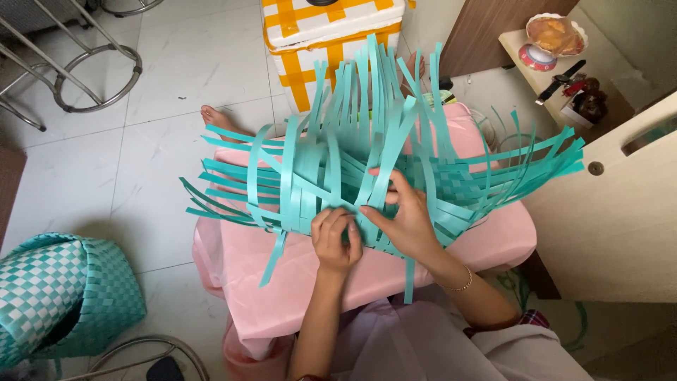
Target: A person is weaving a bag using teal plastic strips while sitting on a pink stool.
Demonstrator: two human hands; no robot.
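Note:
A half-woven basket of teal plastic strips (pixel 331 169) lies on its side on a pink-covered stool (pixel 486 247), its loose strip ends fanning out left, up and right. My left hand (pixel 335 240) pinches strips at the near edge of the weave, fingers curled. Just to its right, my right hand (pixel 402 219) presses on the weave, thumb and fingers gripping a strip. The two hands nearly touch. A thin bracelet is on my right wrist.
A finished teal-and-white woven basket (pixel 60 296) stands on the tiled floor at lower left. A white box with yellow tape (pixel 331 39) is behind the stool. Metal stool frames (pixel 84 70) are at upper left. A wooden cabinet (pixel 606 219) and a shelf with small items (pixel 564 63) stand at right.

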